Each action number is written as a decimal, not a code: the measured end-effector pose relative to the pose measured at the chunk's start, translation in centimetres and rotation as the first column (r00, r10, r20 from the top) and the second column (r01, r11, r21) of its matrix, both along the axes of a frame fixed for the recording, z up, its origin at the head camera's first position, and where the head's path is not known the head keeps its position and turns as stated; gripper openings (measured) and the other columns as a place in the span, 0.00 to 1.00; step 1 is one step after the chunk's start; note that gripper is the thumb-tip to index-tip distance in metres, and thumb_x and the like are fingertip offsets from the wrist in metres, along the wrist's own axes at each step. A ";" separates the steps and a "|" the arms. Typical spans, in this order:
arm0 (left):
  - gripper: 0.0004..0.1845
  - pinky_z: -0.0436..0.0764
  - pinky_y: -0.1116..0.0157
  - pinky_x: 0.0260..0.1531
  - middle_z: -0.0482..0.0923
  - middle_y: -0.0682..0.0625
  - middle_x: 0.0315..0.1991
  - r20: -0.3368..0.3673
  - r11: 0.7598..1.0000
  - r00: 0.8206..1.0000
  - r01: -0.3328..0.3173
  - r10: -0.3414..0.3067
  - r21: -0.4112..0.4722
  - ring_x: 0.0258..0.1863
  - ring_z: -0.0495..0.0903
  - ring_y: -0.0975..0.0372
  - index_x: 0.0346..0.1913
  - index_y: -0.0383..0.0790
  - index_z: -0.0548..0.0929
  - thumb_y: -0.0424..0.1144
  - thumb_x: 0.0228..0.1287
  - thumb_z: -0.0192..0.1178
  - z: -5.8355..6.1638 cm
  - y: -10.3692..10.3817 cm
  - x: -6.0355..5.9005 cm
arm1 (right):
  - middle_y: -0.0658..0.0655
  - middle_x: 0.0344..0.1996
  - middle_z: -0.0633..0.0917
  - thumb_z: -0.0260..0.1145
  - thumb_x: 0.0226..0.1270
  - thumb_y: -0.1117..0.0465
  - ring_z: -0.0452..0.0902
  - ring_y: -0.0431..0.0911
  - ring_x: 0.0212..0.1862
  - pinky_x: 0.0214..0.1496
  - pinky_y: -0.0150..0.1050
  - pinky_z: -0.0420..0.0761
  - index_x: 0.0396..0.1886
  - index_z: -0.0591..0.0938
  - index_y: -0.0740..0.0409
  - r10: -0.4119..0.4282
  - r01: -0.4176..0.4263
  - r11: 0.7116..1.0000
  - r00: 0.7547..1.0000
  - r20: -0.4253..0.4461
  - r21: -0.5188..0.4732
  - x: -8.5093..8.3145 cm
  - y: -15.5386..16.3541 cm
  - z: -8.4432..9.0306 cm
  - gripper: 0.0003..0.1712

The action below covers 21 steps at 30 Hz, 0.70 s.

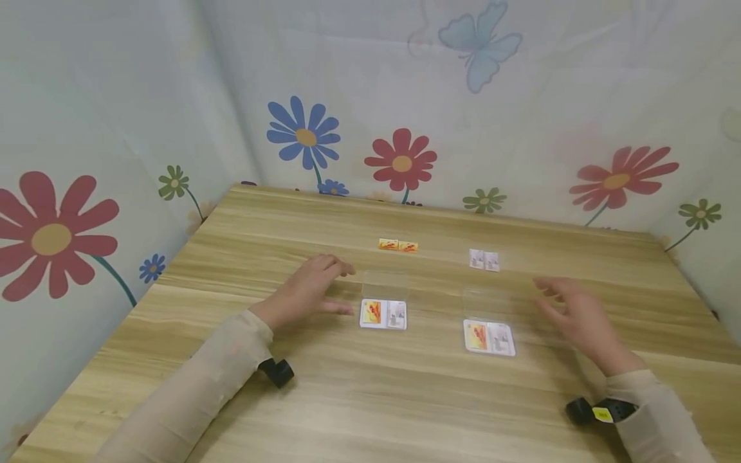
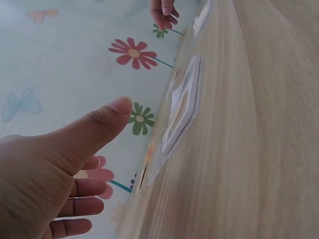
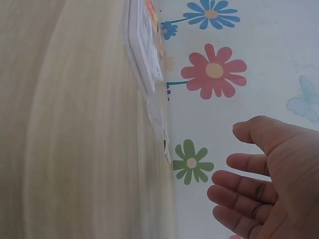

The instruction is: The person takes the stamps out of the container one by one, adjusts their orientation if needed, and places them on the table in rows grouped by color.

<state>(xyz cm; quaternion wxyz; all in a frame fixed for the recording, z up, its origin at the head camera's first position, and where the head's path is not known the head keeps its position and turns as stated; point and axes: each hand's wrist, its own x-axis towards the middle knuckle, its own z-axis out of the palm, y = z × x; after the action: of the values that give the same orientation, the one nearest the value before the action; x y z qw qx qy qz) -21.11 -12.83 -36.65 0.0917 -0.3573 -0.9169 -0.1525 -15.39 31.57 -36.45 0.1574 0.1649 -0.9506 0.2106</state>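
My left hand point(image 1: 312, 286) hovers with relaxed fingers just left of a flat white case point(image 1: 384, 328) whose clear lid point(image 1: 384, 283) lies folded back. Inside that case sit an orange-yellow card and a pale grey one. A second white case point(image 1: 489, 352), with a matching pair of cards and its own clear lid point(image 1: 486, 303) laid back, is to the right. To the right of this case is my right hand point(image 1: 579, 315), fingers loosely bent and holding nothing. The left wrist view shows the left thumb point(image 2: 99, 129) spread apart from the fingers.
Behind the left case lie two orange-yellow cards point(image 1: 398, 245) side by side. Two pale grey cards point(image 1: 484, 260) lie behind the right case. The wooden table point(image 1: 405, 399) ends at a flower-printed curtain point(image 1: 347, 64) along the back and sides.
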 end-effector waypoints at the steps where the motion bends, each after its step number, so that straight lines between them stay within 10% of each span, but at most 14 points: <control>1: 0.36 0.73 0.60 0.47 0.75 0.50 0.44 -0.002 1.000 1.000 0.002 -0.002 -0.001 0.44 0.73 0.59 0.51 0.42 0.74 0.60 0.39 0.66 0.0 0.0 0.0 | 0.67 0.43 0.79 0.61 0.58 0.64 0.75 0.56 0.41 0.40 0.54 0.75 0.51 0.74 0.67 0.004 -0.004 1.000 1.000 -0.006 0.002 0.0 -0.1 0.1 0.21; 21: 0.32 0.72 0.60 0.50 0.74 0.50 0.46 0.093 1.000 0.996 0.011 -0.010 -0.004 0.47 0.72 0.59 0.51 0.42 0.74 0.56 0.44 0.66 1.0 0.5 0.5 | 0.58 0.40 0.82 0.61 0.61 0.57 0.76 0.48 0.38 0.38 0.42 0.75 0.48 0.77 0.61 0.018 -0.014 0.999 0.992 0.126 -0.034 -0.3 -3.6 1.4 0.17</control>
<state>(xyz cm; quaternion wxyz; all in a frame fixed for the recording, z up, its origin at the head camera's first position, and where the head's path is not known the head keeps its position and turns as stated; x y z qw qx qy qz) -20.65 -12.29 -35.60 0.0470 -0.3549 -0.9186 -0.1673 -15.66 27.99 -35.06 0.0980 0.1562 -0.9538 0.2373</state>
